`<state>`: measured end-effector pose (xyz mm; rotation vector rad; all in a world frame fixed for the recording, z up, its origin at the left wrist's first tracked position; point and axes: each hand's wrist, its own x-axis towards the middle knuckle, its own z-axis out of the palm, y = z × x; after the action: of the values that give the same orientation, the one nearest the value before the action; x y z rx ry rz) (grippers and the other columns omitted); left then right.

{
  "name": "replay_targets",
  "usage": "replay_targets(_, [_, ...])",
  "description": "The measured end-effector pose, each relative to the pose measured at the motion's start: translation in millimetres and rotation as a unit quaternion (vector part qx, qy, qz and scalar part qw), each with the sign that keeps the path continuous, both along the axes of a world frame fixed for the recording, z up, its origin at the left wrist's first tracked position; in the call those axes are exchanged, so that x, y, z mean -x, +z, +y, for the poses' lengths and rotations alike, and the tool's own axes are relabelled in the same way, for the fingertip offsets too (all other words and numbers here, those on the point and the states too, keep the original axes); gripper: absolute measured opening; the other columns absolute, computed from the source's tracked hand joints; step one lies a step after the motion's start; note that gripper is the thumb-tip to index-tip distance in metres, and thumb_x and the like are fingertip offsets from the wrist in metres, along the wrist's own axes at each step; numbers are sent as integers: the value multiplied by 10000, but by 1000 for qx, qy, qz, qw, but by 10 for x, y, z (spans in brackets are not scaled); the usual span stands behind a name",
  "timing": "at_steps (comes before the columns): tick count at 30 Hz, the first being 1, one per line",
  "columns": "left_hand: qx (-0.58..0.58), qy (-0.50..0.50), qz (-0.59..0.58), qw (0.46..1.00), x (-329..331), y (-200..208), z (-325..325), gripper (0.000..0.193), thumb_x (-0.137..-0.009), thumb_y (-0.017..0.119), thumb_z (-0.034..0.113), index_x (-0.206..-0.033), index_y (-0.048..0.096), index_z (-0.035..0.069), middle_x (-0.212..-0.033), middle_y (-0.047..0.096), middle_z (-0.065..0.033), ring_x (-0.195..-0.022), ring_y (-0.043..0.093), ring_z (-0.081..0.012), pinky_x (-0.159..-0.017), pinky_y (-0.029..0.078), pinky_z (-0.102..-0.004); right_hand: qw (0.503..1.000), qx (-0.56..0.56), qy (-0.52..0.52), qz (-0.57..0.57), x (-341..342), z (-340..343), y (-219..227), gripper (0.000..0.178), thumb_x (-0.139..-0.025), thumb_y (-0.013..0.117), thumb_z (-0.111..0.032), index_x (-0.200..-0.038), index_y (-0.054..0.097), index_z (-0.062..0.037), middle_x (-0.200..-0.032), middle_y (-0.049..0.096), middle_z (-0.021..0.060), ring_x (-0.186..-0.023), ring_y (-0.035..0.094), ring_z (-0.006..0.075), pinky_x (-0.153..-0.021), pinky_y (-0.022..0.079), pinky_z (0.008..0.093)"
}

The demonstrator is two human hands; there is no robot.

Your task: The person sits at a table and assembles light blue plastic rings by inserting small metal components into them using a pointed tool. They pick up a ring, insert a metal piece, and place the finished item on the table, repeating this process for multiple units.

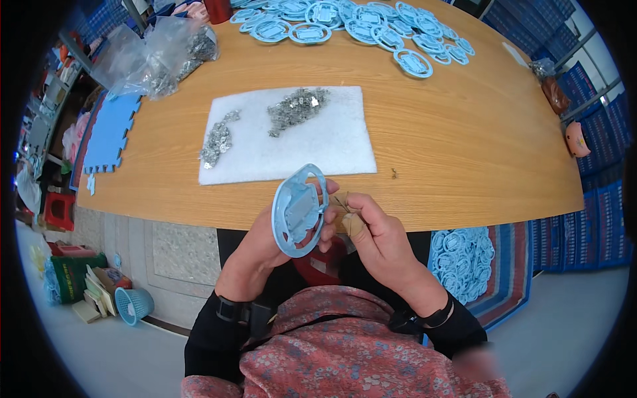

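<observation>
My left hand [260,237] grips a light-blue oval plastic frame [298,211], tilted up at the table's near edge. Close to its right side is my right hand [388,249], with tan coverings on the fingertips. Thumb and forefinger pinch a small, thin dark piece [341,203], too small to name surely. Beyond my hands a white padded mat [318,156] lies on the table. It bears a large pile of small shiny metal pieces [295,111] and a smaller pile [217,140] to its left.
Many similar blue frames [310,33] are heaped along the table's far side. Clear plastic bags of metal pieces [159,60] stand far left, near a blue foam mat [109,136]. Below the table, more blue parts [462,265] are piled at right; a blue basket [134,306] is at left.
</observation>
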<state>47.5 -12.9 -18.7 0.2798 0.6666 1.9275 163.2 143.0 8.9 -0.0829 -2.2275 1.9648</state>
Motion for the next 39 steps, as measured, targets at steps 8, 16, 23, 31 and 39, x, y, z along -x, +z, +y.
replay_targets(8, [10,6,25,1000,10,-15,-2,475,-1046,486,342,-1375,493,0,-938,641,-94,-725,635,-202,-648,545,-332,1000,-4,-15,2,63,-93,-47,294,-982,538,-57,-1261,609,3,-866,704,92,-772,721,174,-667,557,287])
replay_targets(16, [185,45,219,957,-36,41,63,505,-1018,543,384,-1370,490,25,-993,641,-103,-792,630,-175,-658,533,-298,943,-299,-28,141,63,-62,-160,408,-832,691,-107,-1235,653,-61,-696,639,82,-619,650,270,-573,508,377])
replay_targets(23, [255,101,168,947,-32,96,206,440,-1053,374,300,-1408,423,46,-1039,556,-72,-831,588,-167,-716,514,-324,991,-106,-50,72,-104,8,3,431,-828,794,-173,-1219,650,-63,-556,434,0,-486,439,90,-523,405,262])
replay_targets(31, [221,118,347,904,-118,140,208,496,-965,494,107,-1442,393,14,-1259,536,-101,-1135,532,-139,-917,485,-303,990,95,-87,-55,-182,418,-82,151,-942,692,-158,-944,641,-16,-678,465,-95,-627,382,-4,-552,331,194])
replay_targets(39, [271,26,379,884,34,346,212,229,-1002,567,126,-1184,637,7,-919,683,-15,-855,615,-63,-770,521,-248,994,-30,-38,-98,-166,575,91,250,-1012,576,-222,-1079,662,4,-860,678,55,-791,625,139,-708,492,312])
